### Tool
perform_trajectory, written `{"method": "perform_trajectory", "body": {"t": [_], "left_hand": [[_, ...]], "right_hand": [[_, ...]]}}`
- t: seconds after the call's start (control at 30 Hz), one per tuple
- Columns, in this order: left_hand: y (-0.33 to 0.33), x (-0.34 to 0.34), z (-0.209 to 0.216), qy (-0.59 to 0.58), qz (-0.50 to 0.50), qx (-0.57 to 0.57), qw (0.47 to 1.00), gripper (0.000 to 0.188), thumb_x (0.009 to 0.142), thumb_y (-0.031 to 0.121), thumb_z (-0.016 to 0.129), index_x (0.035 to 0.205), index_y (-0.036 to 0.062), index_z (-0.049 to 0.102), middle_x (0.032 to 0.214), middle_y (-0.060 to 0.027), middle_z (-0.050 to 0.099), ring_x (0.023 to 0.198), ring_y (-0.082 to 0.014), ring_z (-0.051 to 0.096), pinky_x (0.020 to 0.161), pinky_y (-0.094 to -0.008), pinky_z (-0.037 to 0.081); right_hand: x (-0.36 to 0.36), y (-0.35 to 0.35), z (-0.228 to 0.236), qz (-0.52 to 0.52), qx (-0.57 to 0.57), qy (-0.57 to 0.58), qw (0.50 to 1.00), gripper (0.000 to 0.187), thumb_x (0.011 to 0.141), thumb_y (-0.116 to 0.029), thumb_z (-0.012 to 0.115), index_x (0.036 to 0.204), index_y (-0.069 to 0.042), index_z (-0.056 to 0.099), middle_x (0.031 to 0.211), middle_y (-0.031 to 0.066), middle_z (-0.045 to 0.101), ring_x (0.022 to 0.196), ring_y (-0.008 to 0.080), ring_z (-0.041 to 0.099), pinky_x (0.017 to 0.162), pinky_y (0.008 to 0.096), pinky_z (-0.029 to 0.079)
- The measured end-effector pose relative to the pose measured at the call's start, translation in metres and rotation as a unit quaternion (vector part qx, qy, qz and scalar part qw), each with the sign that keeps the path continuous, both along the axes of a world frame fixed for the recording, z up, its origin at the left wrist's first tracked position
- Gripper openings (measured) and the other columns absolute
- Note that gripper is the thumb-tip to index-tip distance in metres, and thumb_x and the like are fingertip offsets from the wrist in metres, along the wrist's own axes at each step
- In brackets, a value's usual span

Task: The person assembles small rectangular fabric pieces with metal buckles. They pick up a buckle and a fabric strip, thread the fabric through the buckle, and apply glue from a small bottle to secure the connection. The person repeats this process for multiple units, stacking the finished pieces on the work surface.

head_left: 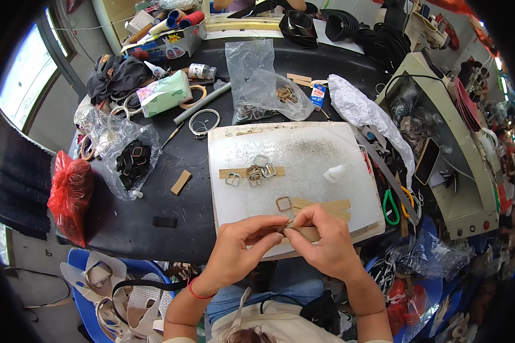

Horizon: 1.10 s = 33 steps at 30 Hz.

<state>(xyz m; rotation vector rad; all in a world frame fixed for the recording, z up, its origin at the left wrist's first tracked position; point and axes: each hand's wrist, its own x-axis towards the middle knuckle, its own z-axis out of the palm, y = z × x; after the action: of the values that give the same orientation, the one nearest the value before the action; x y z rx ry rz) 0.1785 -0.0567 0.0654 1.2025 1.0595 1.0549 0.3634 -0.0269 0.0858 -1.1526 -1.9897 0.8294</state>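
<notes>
Near the front edge of the white work board (326,134), my two hands meet at the fingertips. My left hand (245,243) pinches a small brownish buckle (286,225), mostly covered by the fingers. A short tan strap (309,233) is gripped between the thumb and fingers of my right hand (324,240), its end against the buckle. Just beyond them lie a square bronze-coloured buckle (284,203) and several flat tan straps (332,208). Farther back, several silver buckles (261,171) rest on and around another tan strip (227,172). A small white bottle (335,174) lies at the board's right.
Plastic bags of metal parts (286,94) lie behind the board. To the left are a red plastic bag (71,191), a folded tan piece (181,182) and a black piece (165,222). Green-handled scissors (391,207) and a metal ruler (383,168) lie right. A blue tub (77,260) stands below left.
</notes>
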Motion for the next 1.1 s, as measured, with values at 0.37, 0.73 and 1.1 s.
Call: {"method": "perform_trajectory", "body": {"t": [0.37, 0.73, 1.1], "left_hand": [[-0.001, 0.005, -0.014, -0.096, -0.005, -0.042, 0.994, 0.032, 0.089, -0.001, 0.067, 0.12, -0.0064, 0.061, 0.112, -0.014, 0.067, 0.103, -0.0167, 0.065, 0.091, -0.0291, 0.054], [-0.012, 0.01, -0.021, -0.115, 0.125, 0.006, 0.985, 0.028, 0.091, 0.002, 0.065, 0.118, -0.006, 0.061, 0.107, -0.0146, 0.068, 0.099, -0.0179, 0.067, 0.087, -0.0281, 0.055], [-0.019, 0.033, -0.033, -0.121, 0.218, 0.061, 0.966, 0.026, 0.09, -0.007, 0.059, 0.117, -0.0059, 0.061, 0.103, -0.0075, 0.061, 0.096, -0.0156, 0.066, 0.082, -0.0253, 0.053]], "right_hand": [[0.011, 0.004, 0.001, 0.051, -0.079, 0.034, 0.995, 0.014, 0.084, -0.007, 0.069, 0.095, -0.003, 0.06, 0.086, 0.01, 0.065, 0.078, 0.0243, 0.065, 0.073, 0.0343, 0.047], [0.004, 0.003, -0.005, -0.125, 0.116, 0.011, 0.985, 0.038, 0.081, -0.008, 0.073, 0.115, -0.003, 0.058, 0.1, 0.0075, 0.061, 0.083, 0.0201, 0.057, 0.084, 0.0328, 0.043], [-0.014, -0.019, -0.022, -0.027, -0.313, 0.462, 0.829, 0.01, 0.094, -0.008, 0.063, 0.099, 0.0, 0.063, 0.077, -0.0028, 0.057, 0.069, 0.0046, 0.049, 0.067, 0.0202, 0.04]]}}
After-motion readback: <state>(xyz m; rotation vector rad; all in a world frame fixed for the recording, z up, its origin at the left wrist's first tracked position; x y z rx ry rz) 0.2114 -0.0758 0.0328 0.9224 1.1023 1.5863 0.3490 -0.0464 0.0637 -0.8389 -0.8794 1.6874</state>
